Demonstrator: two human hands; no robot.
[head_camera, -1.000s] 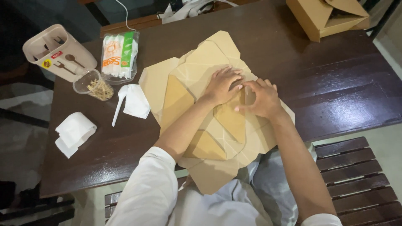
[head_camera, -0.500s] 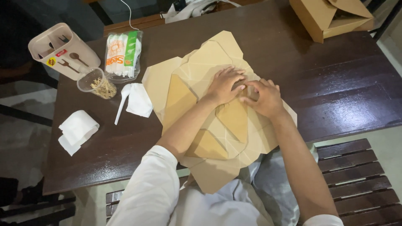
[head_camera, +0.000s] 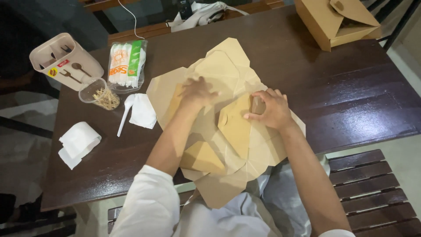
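Dark wooden counter [head_camera: 351,96] carries flat, unfolded brown cardboard box blanks [head_camera: 228,131], light, bendable, best gripped at edges. Left hand [head_camera: 196,93] presses them, grip released; right hand [head_camera: 269,109] pinches a flap.

White sleeves pushed up, bare forearms, light grey trousers

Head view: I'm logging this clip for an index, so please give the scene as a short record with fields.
surface: dark wooden table
left hand: flat on the stack of flat brown cardboard blanks
right hand: pressing a small tab on the top blank
left of the stack: white plastic spoon, white napkin, cup of toothpicks, pack of white cutlery, beige cutlery holder, folded tissue
far right: folded cardboard box, lid open
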